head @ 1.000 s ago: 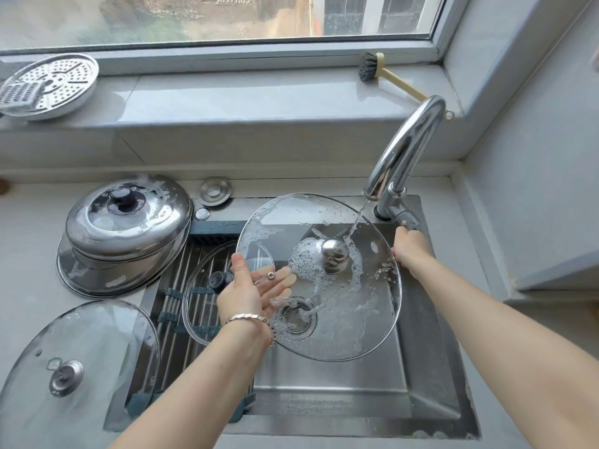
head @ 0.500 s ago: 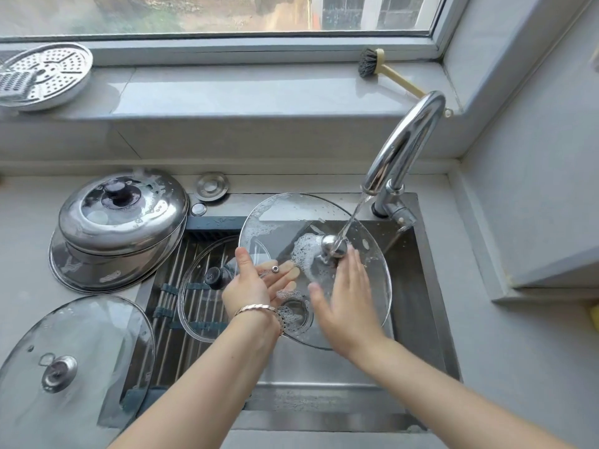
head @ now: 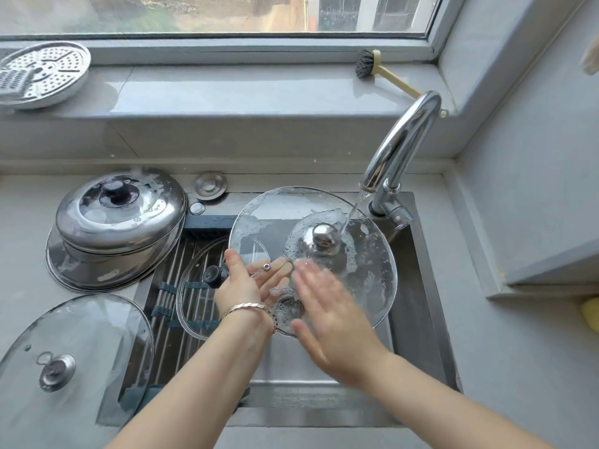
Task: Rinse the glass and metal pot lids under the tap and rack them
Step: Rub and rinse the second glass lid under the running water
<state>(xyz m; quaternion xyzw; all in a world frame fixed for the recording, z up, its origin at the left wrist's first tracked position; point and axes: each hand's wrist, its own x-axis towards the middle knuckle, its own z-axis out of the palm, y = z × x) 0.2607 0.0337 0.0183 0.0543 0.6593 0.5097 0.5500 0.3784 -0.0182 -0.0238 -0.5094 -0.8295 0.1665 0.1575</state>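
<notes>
Over the sink (head: 418,286), the right hand (head: 330,322) lies flat, fingers straight, on the soapy glass lid (head: 372,264), which the left hand (head: 246,283) pinches at its left rim, under the tap (head: 405,140) stream.

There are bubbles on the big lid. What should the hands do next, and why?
Probably wipe the right hand across the suds ringing the knob, while the left hand holds the glass lid under the tap. Water lands beside the knob, yet foam clings there and near the left rim, so it isn't ready to rack.
</notes>
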